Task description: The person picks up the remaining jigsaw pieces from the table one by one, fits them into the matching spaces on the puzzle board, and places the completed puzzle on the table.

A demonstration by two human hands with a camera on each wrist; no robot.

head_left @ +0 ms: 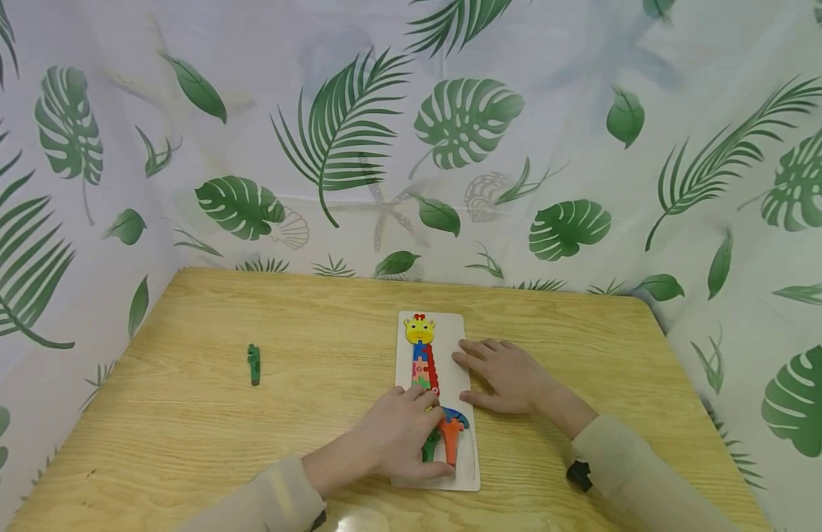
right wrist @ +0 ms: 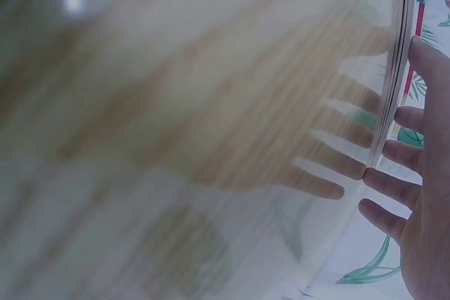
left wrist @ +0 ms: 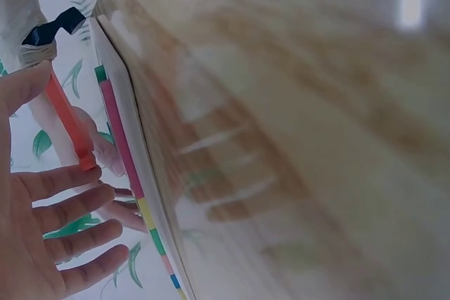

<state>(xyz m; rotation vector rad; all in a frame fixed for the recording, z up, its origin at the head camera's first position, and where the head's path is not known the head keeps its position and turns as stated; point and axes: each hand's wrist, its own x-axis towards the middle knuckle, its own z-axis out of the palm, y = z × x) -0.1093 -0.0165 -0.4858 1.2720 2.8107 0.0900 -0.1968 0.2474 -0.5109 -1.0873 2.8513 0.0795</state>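
A white giraffe puzzle board point(head_left: 454, 329) lies lengthwise on the table, with its yellow head piece point(head_left: 420, 330) at the far end. Coloured neck pieces run below the head, and a blue piece point(head_left: 459, 416) sits lower down. My left hand point(head_left: 401, 432) is over the lower board, pinching an orange leg piece point(left wrist: 69, 119) lengthwise between thumb and index finger. In the left wrist view that piece stands up off the board. The left hand hides part of the giraffe's body. My right hand point(head_left: 507, 375) rests at the board's right edge, fingers spread and touching it.
A small green puzzle piece point(head_left: 254, 364) lies alone on the left of the wooden table point(head_left: 185, 436). Behind the table hangs a white curtain point(head_left: 384, 148) printed with green leaves. The shiny tabletop mirrors the hands in both wrist views.
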